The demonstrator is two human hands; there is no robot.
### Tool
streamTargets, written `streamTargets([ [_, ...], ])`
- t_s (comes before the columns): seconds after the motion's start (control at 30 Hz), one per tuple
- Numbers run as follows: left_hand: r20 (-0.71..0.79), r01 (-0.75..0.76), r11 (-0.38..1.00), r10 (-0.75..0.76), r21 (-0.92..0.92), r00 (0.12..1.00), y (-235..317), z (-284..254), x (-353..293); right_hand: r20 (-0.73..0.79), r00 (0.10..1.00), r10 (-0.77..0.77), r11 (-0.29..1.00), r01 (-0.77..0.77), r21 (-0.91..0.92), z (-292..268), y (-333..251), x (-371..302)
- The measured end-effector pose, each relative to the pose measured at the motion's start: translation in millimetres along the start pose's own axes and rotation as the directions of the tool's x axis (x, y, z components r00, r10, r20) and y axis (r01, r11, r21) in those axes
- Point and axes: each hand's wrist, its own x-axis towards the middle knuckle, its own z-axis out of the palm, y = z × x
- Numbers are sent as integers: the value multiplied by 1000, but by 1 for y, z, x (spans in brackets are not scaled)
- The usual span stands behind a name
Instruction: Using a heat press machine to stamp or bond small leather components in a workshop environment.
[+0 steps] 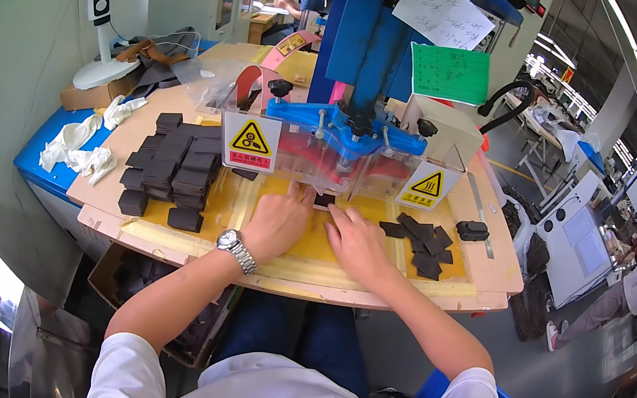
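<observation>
A small dark rectangular piece point(324, 199) lies on the yellow work surface under the front of a blue press point(355, 126). My left hand point(280, 220), a metal watch on its wrist, reaches to the left side of this piece with fingers stretched forward. Its fingertips come close to the clear guard and are partly hard to make out. From the other side my right hand point(357, 243) lies low, fingers extended, their tips at the piece's right edge. Neither hand visibly grips it. Stacks of dark pieces point(166, 162) stand left of my left hand; a loose pile point(429, 246) lies to the right.
Clear guards with warning signs point(252, 143) hang before the press. A black block point(472, 230) sits near the table's right side. White gloves point(76, 148) and a fan point(103, 7) are at the left. Below the table is a box point(127, 277); other people work farther off.
</observation>
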Motion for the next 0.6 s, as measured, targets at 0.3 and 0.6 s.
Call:
streamTargets([
  [0.3, -37, -1, 1000, 0, -24, 999, 3, 0, -8, 102, 995, 7, 999, -3, -37, -7, 0, 4],
  [0.6, -3, -84, 988, 84, -129, 996, 5, -15, -11, 51, 998, -43, 996, 46, -72, 5, 6, 6],
])
